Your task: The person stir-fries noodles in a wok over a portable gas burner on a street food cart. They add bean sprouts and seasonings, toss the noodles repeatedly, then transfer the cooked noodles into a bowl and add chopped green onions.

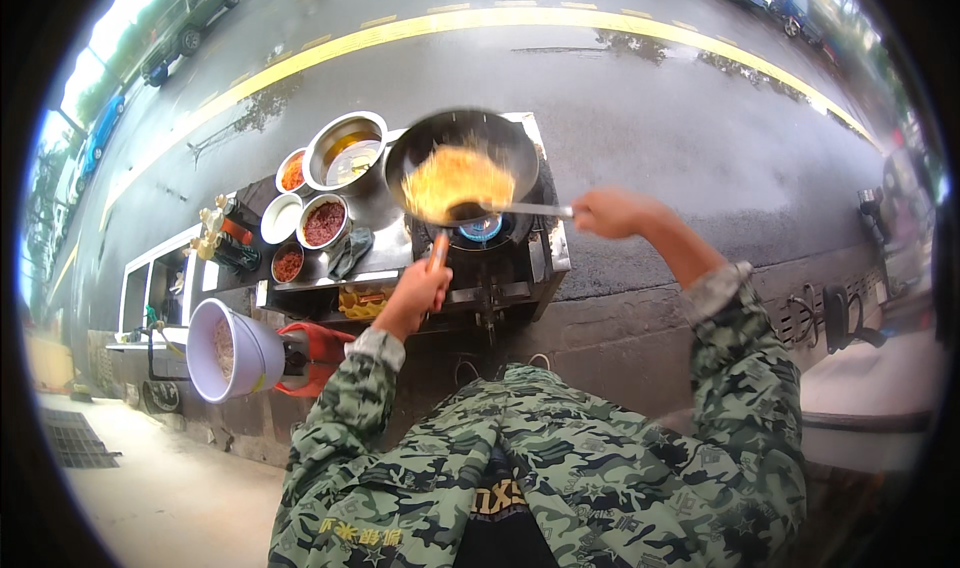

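My left hand (415, 296) grips the wooden handle (439, 251) of a dark wok (397, 148), which is tilted over a gas burner with a blue flame (480, 228). Yellow food (459, 178), blurred by motion, fills much of the wok; it may be egg or fried rice, I cannot tell which. In my right hand (611, 213) is the shaft of a metal wok ladle or spatula (532, 209). Its dark head (466, 209) sits at the wok's near side, against the food.
Left of the wok are a steel pot of oil (345, 152), bowls of orange food (291, 172), white contents (282, 219) and dark red food (324, 221), plus a dark cloth (350, 253). Bottles (225, 230) stand farther left. A white bucket (236, 350) is beside a red gas cylinder (319, 358).
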Available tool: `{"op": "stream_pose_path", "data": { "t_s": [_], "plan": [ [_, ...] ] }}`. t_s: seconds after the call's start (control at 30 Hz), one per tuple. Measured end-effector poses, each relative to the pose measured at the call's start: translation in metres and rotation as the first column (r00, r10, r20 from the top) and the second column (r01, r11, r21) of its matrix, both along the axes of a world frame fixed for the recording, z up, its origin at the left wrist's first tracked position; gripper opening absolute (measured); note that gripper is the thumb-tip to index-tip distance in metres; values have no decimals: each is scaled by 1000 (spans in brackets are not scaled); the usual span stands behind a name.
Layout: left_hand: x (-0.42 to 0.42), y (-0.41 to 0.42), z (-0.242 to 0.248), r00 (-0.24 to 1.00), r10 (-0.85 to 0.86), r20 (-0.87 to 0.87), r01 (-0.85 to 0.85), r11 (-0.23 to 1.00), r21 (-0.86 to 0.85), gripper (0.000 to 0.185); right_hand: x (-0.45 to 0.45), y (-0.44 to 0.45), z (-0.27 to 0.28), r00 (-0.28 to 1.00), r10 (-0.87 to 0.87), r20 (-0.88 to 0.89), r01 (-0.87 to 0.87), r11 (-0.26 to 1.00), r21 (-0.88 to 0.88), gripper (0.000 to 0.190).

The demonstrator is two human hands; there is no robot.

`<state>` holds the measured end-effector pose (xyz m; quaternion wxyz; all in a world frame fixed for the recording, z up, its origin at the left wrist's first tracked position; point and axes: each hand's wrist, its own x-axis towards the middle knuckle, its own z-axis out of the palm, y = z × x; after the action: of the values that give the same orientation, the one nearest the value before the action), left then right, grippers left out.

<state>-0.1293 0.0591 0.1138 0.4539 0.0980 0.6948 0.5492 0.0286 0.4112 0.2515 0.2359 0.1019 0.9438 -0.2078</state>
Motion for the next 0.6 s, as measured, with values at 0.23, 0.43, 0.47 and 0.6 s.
{"op": "stream_pose_path", "data": {
  "t_s": [0.23,0.43,0.47,0.6],
  "plan": [
    [29,-21,-24,996,83,-19,-82,996,42,14,5,-23,20,900,-117,-420,230,946,229,23],
    [14,5,-92,996,42,79,-37,997,-69,17,18,-34,34,995,-34,-92,55,969,242,23],
    [11,9,-106,998,-16,60,26,984,-174,18,14,-32,22,1000,20,-16,-15,958,288,22],
    [22,9,-137,980,79,182,-68,995,-68,25,-13,-26,-24,988,74,135,-130,872,472,22]
  ]
}}
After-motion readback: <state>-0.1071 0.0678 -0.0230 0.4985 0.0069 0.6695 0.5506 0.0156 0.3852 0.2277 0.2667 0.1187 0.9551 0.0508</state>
